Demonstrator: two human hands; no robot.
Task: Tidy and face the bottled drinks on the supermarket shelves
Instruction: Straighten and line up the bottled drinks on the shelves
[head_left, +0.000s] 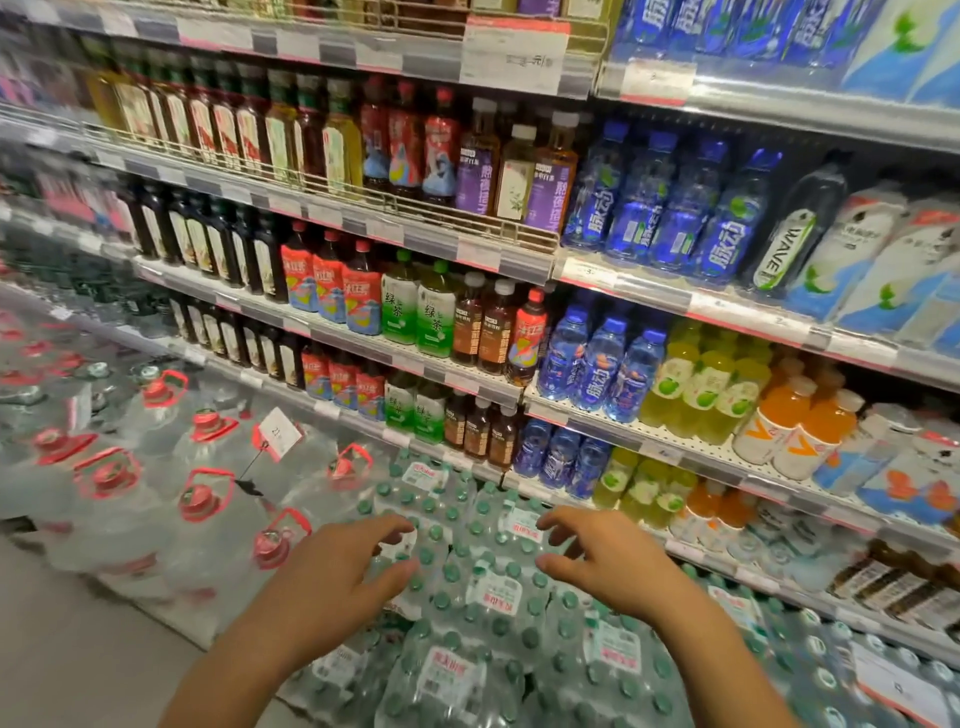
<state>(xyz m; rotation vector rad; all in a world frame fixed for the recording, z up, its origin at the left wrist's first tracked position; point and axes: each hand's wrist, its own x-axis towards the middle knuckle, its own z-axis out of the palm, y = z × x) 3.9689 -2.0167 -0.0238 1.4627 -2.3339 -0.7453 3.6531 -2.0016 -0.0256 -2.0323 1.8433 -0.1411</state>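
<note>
Rows of bottled drinks fill the shelves ahead: dark tea bottles (218, 244), green tea bottles (415, 312), blue sports drinks (670, 208), yellow-green bottles (701, 395) and orange bottles (800, 426). One red-capped bottle (527, 338) leans at the end of its row. My left hand (343, 566) and my right hand (602, 556) hover side by side above shrink-wrapped packs of green-capped water (488, 587) stacked in front of the shelves. Both hands have loosely curled fingers and hold nothing.
Large clear water jugs with red handles (197, 499) stand on the floor stack to the left, one carrying a price tag (278, 431). White cartons (883, 270) fill the right end of the upper shelf. Bare floor (78, 649) shows at lower left.
</note>
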